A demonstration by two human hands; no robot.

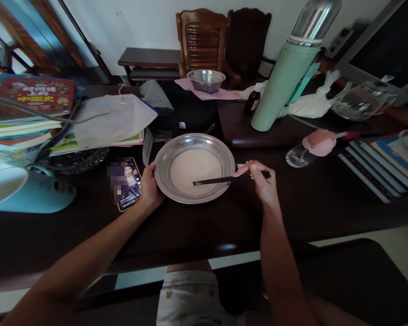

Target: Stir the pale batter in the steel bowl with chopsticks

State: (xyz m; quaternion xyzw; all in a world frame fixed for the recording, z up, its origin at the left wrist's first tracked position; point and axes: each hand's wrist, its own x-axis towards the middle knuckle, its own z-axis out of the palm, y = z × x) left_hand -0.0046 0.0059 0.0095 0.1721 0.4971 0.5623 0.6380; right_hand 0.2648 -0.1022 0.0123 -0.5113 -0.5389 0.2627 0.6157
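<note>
A wide steel basin [161, 174] holds a milky, off-white liquid [193, 165] in the middle of the dark table. My left hand [151, 188] grips the basin's left rim, thumb on top and the other fingers hidden beneath. In my right hand [263, 179] is a pair of black chopsticks [221, 179], pinched near their thick ends and reaching over the right rim. Their tips rest in the liquid near its centre. Beside my left wrist lies a lit phone [131, 183] showing a person on its screen.
A blue mug [37, 194] and stacked books [30, 99] are on the left. A green thermos [282, 86] stands beyond my right hand, with a dark bottle [253, 99], a pink-lidded cup [318, 144] and a glass teapot [363, 102] nearby. Behind sits a smaller steel bowl [206, 81].
</note>
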